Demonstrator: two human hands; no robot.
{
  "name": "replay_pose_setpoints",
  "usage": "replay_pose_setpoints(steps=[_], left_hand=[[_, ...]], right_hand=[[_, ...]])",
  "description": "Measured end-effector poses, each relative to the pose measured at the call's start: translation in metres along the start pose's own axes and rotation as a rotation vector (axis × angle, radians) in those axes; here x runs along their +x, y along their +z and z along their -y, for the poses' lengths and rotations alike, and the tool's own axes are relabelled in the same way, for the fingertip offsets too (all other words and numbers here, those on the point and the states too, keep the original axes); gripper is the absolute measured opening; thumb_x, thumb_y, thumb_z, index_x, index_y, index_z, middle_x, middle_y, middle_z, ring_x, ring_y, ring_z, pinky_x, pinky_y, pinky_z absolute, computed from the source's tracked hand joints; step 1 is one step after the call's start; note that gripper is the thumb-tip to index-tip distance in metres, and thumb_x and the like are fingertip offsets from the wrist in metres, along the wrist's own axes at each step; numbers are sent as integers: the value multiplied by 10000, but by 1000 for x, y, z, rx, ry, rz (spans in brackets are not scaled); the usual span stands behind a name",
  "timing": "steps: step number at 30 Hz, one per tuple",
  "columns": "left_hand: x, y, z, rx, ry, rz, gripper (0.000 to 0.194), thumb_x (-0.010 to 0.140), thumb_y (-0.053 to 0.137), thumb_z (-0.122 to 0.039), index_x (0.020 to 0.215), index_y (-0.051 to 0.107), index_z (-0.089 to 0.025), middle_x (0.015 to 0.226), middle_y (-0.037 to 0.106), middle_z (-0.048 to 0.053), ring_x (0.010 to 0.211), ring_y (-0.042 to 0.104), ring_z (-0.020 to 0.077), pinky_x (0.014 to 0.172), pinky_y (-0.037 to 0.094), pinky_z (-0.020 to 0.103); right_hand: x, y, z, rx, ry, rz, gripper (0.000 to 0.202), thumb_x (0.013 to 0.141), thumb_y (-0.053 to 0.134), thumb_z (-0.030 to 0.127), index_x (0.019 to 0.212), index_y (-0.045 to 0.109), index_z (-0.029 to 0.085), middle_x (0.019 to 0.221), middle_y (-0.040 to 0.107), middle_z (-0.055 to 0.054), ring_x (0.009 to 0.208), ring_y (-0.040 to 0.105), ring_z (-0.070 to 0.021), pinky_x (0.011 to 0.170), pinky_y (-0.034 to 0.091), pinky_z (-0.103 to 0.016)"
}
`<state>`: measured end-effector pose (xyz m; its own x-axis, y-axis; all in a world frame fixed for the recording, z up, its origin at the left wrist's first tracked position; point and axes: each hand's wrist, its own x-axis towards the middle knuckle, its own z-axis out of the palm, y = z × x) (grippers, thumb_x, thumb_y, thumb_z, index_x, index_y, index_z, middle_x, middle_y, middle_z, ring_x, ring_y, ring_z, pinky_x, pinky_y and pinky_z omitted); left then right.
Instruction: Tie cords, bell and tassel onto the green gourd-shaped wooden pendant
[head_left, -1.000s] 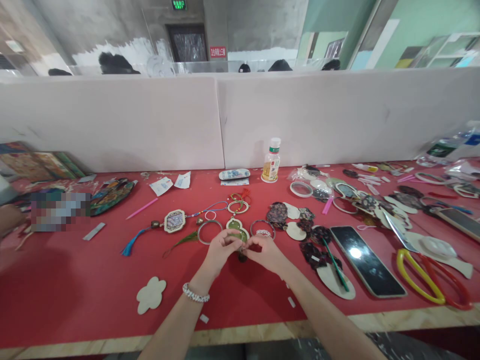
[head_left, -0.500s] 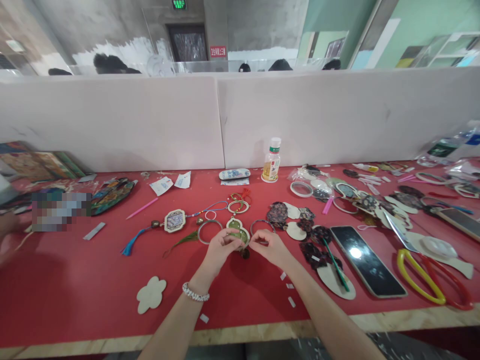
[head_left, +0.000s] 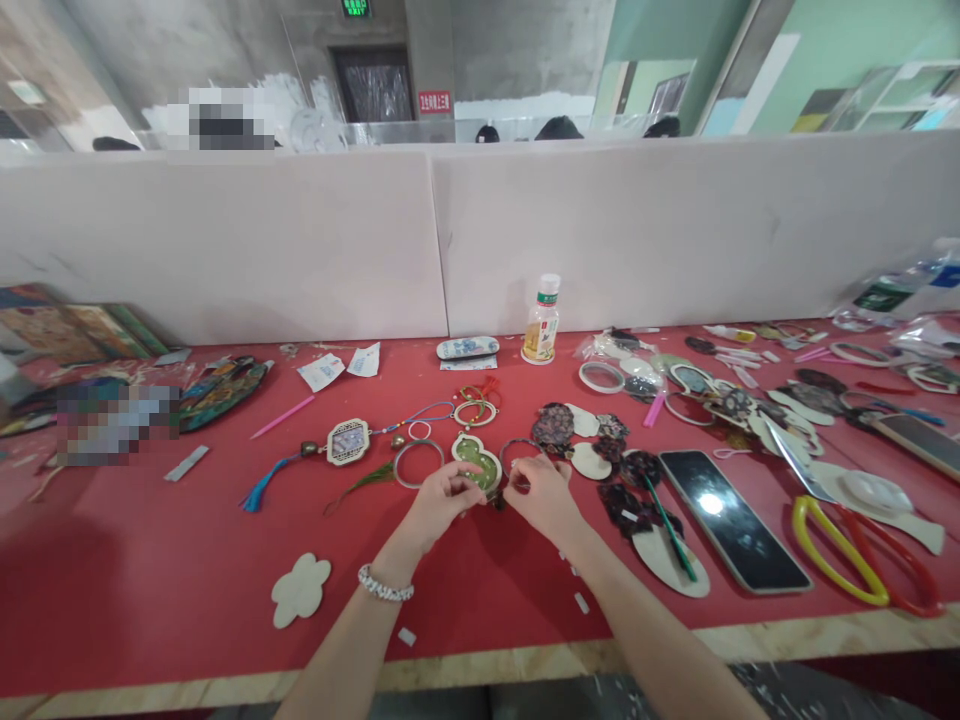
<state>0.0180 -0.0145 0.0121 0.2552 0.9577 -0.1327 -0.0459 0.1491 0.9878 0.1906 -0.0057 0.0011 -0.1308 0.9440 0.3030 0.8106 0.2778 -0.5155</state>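
Note:
A gourd-shaped pendant (head_left: 480, 462) with a pale rim and a green face lies in front of me on the red table. My left hand (head_left: 442, 500) is closed in a pinch at its lower left edge. At the lower right end, my right hand (head_left: 547, 500) has its fingertips pressed together; what they hold is too small to tell. A dark bead (head_left: 498, 500) shows partly between the hands. Above the pendant is a pale ring (head_left: 475, 413) with red cord. Two thin hoops flank it: a grey hoop (head_left: 418, 464) at left, the other partly behind my right hand.
An octagonal pendant (head_left: 348, 441) with a blue tassel lies left, a flower-shaped wooden piece (head_left: 301, 590) nearer me. Dark fabric pieces (head_left: 553, 428), a phone (head_left: 735, 520) and scissors (head_left: 840, 550) lie right. A bottle (head_left: 541, 320) stands by the white partition (head_left: 637, 230).
My right hand has turned and closed more tightly by the pendant's lower end. The pendant's green face shows more, and my left hand has shifted slightly lower.

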Motion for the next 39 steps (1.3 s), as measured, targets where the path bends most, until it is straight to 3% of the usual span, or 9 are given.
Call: replay_pose_setpoints(steps=[8, 13, 15, 18, 21, 24, 27, 34, 39], left_hand=[[-4, 1, 1, 62, -21, 105, 249, 659, 638, -229, 882, 555, -154, 626, 623, 15, 516, 513, 97, 455, 330, 190], [-5, 1, -4, 21, -9, 88, 255, 644, 661, -221, 871, 568, -149, 624, 631, 14, 566, 552, 111, 525, 383, 204], [-5, 2, -6, -70, 32, 16, 260, 638, 669, -220, 866, 570, -145, 611, 629, 9, 594, 572, 120, 589, 413, 224], [-3, 3, -6, -275, 76, -98, 287, 639, 674, -217, 890, 553, -147, 604, 616, -5, 619, 592, 128, 666, 440, 258], [-1, 2, -4, -466, 66, -114, 323, 636, 682, -203, 918, 532, -155, 618, 605, -20, 638, 605, 130, 711, 457, 286], [2, -1, 0, -563, 41, -97, 337, 630, 691, -190, 920, 522, -158, 624, 602, -24, 655, 611, 128, 726, 463, 290], [4, -2, 3, -577, 45, -102, 336, 630, 693, -185, 915, 516, -158, 625, 600, -25, 649, 609, 124, 705, 463, 276], [6, 0, 9, -436, 181, -183, 335, 628, 687, -230, 907, 513, -165, 584, 550, -53, 607, 590, 117, 650, 449, 258], [4, 1, 6, -214, 259, -186, 325, 674, 646, -249, 955, 509, -160, 612, 579, -34, 626, 583, 118, 620, 438, 235]], right_hand=[[-3, 0, 10, -90, -46, -38, 90, 603, 539, 142, 564, 468, 180, 592, 564, -3, 709, 466, -177, 712, 215, -322], [-1, -1, 5, 17, -24, -59, 83, 615, 534, 151, 564, 477, 184, 591, 546, 1, 714, 466, -175, 749, 248, -329], [2, -3, 1, 181, 3, -37, 83, 636, 511, 160, 563, 480, 187, 585, 536, 6, 681, 472, -161, 738, 286, -319], [6, -4, -2, 650, 23, 90, 98, 700, 485, 214, 605, 483, 190, 692, 580, -13, 686, 512, -150, 690, 363, -286], [6, -4, -1, 1116, 12, 221, 117, 752, 495, 267, 664, 481, 192, 824, 610, -33, 789, 551, -156, 733, 397, -287], [3, -4, 4, 1269, 2, 296, 111, 768, 518, 272, 692, 489, 196, 789, 618, -23, 783, 559, -151, 753, 399, -293], [1, -8, 10, 1144, -48, 315, 116, 785, 508, 282, 710, 517, 194, 766, 614, -27, 743, 554, -151, 714, 406, -291], [-5, -17, 20, 420, -207, 156, 87, 761, 538, 210, 690, 588, 201, 696, 572, -8, 725, 505, -155, 811, 311, -359], [-6, -16, 20, 445, -310, 153, 74, 771, 532, 201, 713, 578, 201, 775, 594, -21, 793, 514, -157, 817, 330, -337]])
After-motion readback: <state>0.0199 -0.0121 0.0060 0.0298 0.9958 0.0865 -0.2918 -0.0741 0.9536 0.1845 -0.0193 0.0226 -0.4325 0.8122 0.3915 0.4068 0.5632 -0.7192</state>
